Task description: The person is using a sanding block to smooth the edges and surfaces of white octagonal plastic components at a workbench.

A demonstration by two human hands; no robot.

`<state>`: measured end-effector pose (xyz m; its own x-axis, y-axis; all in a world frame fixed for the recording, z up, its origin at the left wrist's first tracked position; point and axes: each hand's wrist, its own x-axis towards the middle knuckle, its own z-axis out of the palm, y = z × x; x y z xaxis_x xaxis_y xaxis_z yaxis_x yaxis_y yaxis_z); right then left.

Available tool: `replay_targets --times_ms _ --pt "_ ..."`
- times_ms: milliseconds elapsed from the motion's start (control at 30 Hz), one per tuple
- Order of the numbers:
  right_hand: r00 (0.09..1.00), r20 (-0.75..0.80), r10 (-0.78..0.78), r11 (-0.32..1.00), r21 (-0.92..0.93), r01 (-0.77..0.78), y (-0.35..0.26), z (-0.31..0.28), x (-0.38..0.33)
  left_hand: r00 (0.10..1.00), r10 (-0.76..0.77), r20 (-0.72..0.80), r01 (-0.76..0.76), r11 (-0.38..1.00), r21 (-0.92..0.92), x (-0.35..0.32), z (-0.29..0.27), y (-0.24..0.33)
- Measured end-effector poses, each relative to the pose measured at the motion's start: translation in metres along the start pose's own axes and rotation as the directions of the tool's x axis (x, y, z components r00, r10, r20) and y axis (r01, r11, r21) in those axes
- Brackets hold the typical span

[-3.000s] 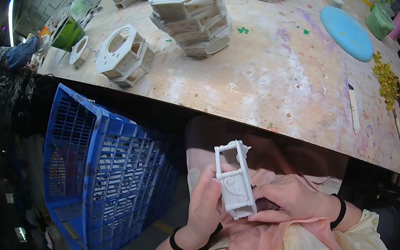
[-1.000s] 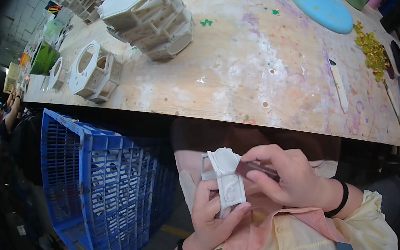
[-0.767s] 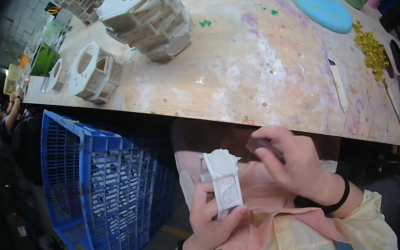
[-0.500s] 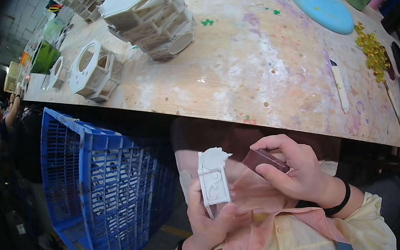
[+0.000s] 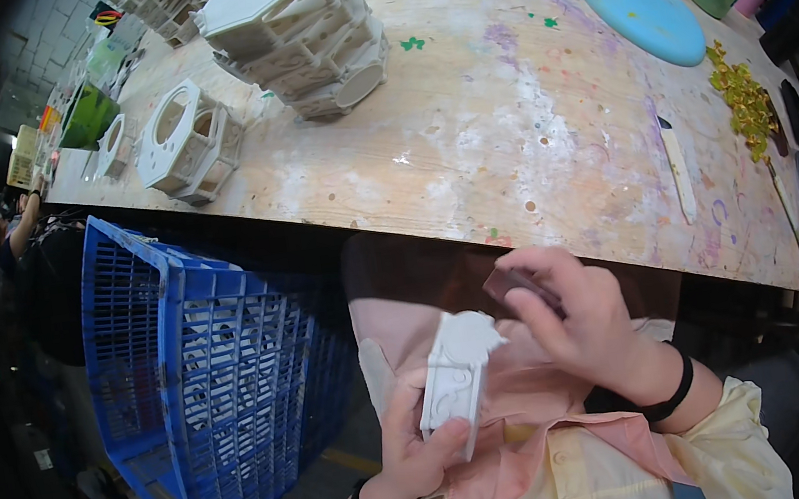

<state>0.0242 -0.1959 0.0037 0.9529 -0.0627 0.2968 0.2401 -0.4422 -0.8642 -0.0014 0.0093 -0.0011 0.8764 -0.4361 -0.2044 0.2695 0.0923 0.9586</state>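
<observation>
Over my lap, my left hand (image 5: pixel 420 449) is closed around the lower part of a white moulded piece (image 5: pixel 457 383). The piece has raised scrolls on its side and a rounded, ornamented top, and it leans to the right. Just right of it, my right hand (image 5: pixel 574 312) pinches a dark reddish-brown block (image 5: pixel 522 286), which looks like a sanding block, between thumb and fingers. Part of the block is hidden by the fingers. A small gap separates block and white piece.
A blue plastic basket (image 5: pixel 175 380) with white pieces inside stands at my left. On the wooden table (image 5: pixel 470 170) are a stack of white octagonal frames (image 5: pixel 293 51), a single frame (image 5: pixel 188 141), a light blue disc (image 5: pixel 641 16), a white-handled knife (image 5: pixel 677 167) and gold ornaments (image 5: pixel 743 98).
My left hand has tilted the white piece to the right and shifted it slightly right and down. My right hand has turned and risen a little with the block.
</observation>
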Motion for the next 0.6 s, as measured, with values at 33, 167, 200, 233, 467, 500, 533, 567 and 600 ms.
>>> replay_targets --times_ms 33,167,200,233,467,500,533,567,600 --pt "0.999 -0.004 0.032 0.999 0.027 -0.032 0.0 -0.003 -0.001 0.997 -0.035 0.074 0.046 0.987 -0.155 -0.001 -0.004 -0.002" --pt "0.973 0.084 0.217 0.956 0.182 -0.229 -0.014 -0.012 -0.003 0.996 -0.091 0.02 0.092 0.923 -0.373 0.004 -0.001 0.004" --pt "0.973 0.084 0.215 0.957 0.181 -0.227 -0.012 -0.013 -0.003 0.996 -0.088 0.02 0.089 0.924 -0.373 0.005 -0.003 0.002" --pt "0.995 0.047 0.091 0.985 0.14 -0.097 -0.007 -0.012 -0.004 0.996 -0.057 0.067 0.081 0.888 -0.453 0.005 -0.008 -0.001" --pt "0.991 0.069 -0.115 0.992 -0.046 0.119 0.02 -0.006 -0.01 0.992 0.128 0.002 -0.124 0.968 -0.218 0.0 -0.018 -0.008" --pt "0.991 0.063 -0.117 0.992 -0.048 0.12 0.019 -0.007 -0.011 0.991 0.13 0.007 -0.126 0.968 -0.216 -0.002 -0.016 -0.007" --pt "0.984 0.141 -0.108 0.991 -0.061 0.117 0.019 -0.008 -0.011 0.993 0.115 -0.036 -0.12 0.97 -0.209 -0.003 -0.014 -0.006" --pt "0.971 0.218 -0.095 0.991 -0.075 0.114 0.019 -0.008 -0.01 0.992 0.098 -0.08 -0.113 0.972 -0.205 -0.004 -0.013 -0.006" --pt "0.972 0.214 -0.095 0.99 -0.077 0.114 0.019 -0.007 -0.01 0.992 0.1 -0.076 -0.114 0.972 -0.204 -0.004 -0.014 -0.005"
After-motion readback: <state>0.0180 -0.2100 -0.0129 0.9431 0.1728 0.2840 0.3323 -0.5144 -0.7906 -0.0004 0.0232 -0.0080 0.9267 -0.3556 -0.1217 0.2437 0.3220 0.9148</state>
